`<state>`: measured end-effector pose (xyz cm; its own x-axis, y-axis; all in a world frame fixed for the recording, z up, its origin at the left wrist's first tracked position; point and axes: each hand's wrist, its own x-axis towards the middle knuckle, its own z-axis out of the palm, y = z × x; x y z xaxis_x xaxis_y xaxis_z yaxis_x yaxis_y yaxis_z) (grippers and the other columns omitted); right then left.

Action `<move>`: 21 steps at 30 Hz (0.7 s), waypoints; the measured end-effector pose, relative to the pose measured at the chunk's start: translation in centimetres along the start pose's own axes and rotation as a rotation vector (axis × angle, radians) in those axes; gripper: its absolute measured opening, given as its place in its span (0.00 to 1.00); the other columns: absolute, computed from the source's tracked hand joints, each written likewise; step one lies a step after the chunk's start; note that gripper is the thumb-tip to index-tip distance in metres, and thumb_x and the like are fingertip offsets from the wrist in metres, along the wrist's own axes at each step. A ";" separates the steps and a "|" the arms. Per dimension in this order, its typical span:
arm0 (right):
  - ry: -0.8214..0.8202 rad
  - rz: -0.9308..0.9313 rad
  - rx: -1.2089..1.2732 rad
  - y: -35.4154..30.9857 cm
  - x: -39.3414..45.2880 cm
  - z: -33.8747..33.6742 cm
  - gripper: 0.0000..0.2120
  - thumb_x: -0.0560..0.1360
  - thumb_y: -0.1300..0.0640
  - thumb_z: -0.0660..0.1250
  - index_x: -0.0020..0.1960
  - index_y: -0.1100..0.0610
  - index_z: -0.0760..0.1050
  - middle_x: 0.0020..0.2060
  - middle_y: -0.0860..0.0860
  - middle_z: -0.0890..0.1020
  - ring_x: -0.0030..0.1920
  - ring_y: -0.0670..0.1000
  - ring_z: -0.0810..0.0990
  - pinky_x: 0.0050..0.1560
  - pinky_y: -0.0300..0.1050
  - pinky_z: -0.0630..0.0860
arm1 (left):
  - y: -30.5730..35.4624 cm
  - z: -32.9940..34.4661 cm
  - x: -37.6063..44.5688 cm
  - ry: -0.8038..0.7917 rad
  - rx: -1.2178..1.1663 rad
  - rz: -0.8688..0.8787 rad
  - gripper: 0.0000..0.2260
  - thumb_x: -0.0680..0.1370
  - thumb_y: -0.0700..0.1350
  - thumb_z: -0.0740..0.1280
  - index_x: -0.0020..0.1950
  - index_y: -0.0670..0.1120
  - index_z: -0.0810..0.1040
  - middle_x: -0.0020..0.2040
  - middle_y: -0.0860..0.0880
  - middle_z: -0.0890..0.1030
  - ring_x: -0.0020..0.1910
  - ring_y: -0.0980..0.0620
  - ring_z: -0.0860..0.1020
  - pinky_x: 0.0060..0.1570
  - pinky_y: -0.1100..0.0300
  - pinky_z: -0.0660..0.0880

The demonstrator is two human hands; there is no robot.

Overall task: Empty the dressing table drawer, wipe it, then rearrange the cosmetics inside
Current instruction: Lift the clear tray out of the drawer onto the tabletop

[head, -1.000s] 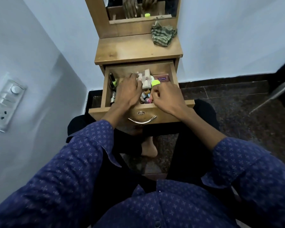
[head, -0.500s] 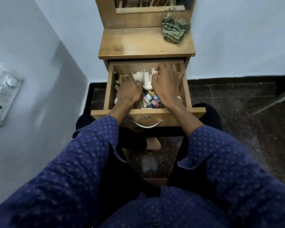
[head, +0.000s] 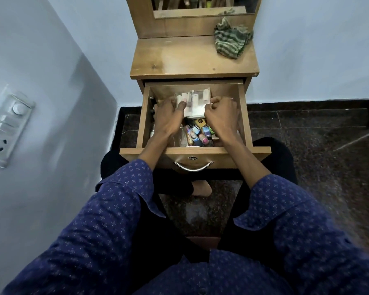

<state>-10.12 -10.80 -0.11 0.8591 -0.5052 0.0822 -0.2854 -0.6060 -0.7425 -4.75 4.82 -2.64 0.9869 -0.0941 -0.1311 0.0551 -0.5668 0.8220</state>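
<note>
The wooden drawer (head: 242,116) of the dressing table is pulled out over my knees. A clear plastic box (head: 197,103) with pale tubes in it lies at the back of the drawer. My left hand (head: 168,118) grips its left side, fingers curled over the edge. My right hand (head: 221,116) is curled at the box's right edge and seems to hold it there. Several small colourful bottles (head: 197,133) lie between my wrists near the drawer front. Both hands hide the rest of the drawer floor.
A crumpled green striped cloth (head: 232,40) lies on the table top (head: 179,58) at the back right, below the mirror (head: 200,5). A wall with a switch panel (head: 6,128) stands close on the left. Dark stone floor (head: 307,133) lies to the right.
Both hands moved from the drawer's front deeper toward the back and closed on the clear box. My head tilted down, so the table sits lower in view.
</note>
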 end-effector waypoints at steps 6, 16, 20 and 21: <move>0.035 0.016 0.151 -0.5 -0.3 -0.8 0.09 0.75 0.57 0.71 0.53 0.55 0.86 0.41 0.47 0.87 0.41 0.43 0.83 0.56 0.49 0.82 | 1.8 -0.7 -1.2 0.146 0.036 0.098 0.21 0.82 0.61 0.60 0.64 0.48 0.79 0.71 0.44 0.75 0.73 0.43 0.72 0.74 0.39 0.69; -0.038 -0.149 0.248 -3.0 -1.1 -1.2 0.07 0.75 0.60 0.71 0.48 0.55 0.87 0.39 0.44 0.86 0.40 0.38 0.83 0.46 0.37 0.83 | 2.9 -3.7 -2.8 0.614 0.069 0.186 0.14 0.81 0.54 0.60 0.51 0.45 0.79 0.52 0.50 0.77 0.52 0.49 0.77 0.54 0.49 0.77; -0.006 -0.201 0.308 -5.2 -0.9 -1.4 0.08 0.75 0.60 0.71 0.52 0.56 0.87 0.41 0.45 0.86 0.40 0.37 0.83 0.41 0.28 0.77 | 3.0 -4.8 -2.7 0.706 -0.050 0.207 0.12 0.79 0.53 0.61 0.50 0.46 0.79 0.50 0.51 0.77 0.51 0.50 0.76 0.52 0.57 0.73; 0.000 -0.209 0.322 -5.6 -0.7 -1.3 0.08 0.75 0.60 0.72 0.53 0.56 0.86 0.42 0.45 0.86 0.41 0.38 0.83 0.43 0.31 0.80 | 3.1 -5.0 -2.5 0.707 -0.082 0.219 0.12 0.78 0.53 0.61 0.51 0.47 0.78 0.50 0.51 0.78 0.52 0.51 0.76 0.52 0.59 0.72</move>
<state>-9.62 -7.81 4.86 0.8847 -0.3908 0.2542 0.0447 -0.4717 -0.8806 -6.28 7.41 3.06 0.8373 0.3667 0.4055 -0.1704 -0.5297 0.8309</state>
